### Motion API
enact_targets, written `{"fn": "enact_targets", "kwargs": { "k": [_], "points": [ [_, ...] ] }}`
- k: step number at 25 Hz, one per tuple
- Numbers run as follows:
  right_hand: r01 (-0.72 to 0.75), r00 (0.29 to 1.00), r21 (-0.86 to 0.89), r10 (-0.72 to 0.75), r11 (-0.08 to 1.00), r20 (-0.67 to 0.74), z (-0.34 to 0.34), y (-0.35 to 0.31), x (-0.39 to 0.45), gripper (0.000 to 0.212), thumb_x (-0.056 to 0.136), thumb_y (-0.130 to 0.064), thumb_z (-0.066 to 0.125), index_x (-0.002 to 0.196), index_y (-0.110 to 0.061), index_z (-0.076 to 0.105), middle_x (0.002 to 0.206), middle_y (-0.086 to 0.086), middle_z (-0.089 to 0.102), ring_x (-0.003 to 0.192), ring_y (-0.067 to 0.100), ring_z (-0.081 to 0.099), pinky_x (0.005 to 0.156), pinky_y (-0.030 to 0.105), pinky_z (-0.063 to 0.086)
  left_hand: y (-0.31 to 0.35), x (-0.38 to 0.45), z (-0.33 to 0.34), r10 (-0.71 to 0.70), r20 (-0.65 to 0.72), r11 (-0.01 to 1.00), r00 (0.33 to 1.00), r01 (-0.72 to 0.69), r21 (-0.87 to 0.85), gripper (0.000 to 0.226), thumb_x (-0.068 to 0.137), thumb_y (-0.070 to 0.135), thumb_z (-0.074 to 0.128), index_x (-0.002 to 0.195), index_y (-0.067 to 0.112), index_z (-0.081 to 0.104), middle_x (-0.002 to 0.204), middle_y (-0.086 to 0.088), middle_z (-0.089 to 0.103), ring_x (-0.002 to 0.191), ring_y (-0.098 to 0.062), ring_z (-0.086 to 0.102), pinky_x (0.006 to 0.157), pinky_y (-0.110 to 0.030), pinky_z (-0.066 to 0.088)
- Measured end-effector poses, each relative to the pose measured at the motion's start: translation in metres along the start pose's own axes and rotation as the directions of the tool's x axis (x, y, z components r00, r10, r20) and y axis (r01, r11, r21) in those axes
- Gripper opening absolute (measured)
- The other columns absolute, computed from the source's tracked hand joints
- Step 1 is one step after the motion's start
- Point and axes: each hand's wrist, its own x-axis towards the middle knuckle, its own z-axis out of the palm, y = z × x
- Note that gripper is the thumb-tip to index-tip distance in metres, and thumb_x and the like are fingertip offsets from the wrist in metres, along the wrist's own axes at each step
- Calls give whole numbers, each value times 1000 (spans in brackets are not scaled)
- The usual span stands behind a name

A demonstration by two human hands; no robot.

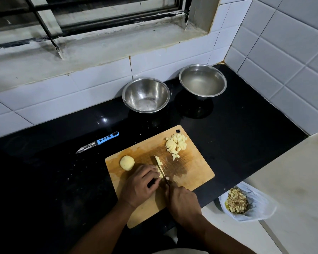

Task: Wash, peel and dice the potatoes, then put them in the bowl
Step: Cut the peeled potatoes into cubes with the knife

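You see pale yellow dice on a tan board, a glossy black bench, two silver bowls, a blue-and-black-handled peeler, and white tiles.

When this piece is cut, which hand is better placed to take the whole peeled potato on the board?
Probably the left hand. It already rests beside the whole potato on the board, while the right hand grips the knife.
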Motion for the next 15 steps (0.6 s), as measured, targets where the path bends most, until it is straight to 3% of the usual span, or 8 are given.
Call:
{"fn": "enact_targets", "kwargs": {
  "k": [4,9,12,15],
  "points": [
    [8,1000,-78,-7,997,11,1,0,3,44,107,-42,18,108,-15,53,85,1,61,66,23,52,63,35,42,-1,-1,1,-18,6,1000,1000,18,1,14,89,22,71,98,12,76,103,1,69,106,-13,62,96,-17,47],
    [-55,996,-122,63,991,61,10,-6,6,35,106,-29,24,117,-9,51,95,4,66,75,26,64,61,38,52,-3,-3,3,-25,-1,1000,1000,25,-14,14,89,20,72,99,12,78,104,1,71,106,-12,64,94,-23,51],
    [-107,989,-116,117,987,89,8,-8,9,32,105,-28,26,115,-12,51,94,3,63,79,24,64,59,35,47,-1,-3,3,-29,-21,999,999,29,-17,17,91,20,67,100,11,78,104,0,71,107,-11,64,97,-19,49],
    [-65,993,-165,81,984,90,11,-7,8,33,106,-28,26,117,-11,51,98,5,65,81,26,64,58,35,44,0,-2,2,-28,-28,999,999,28,-18,18,92,22,65,98,10,77,103,-1,70,106,-11,64,99,-14,44]
  ]
}}
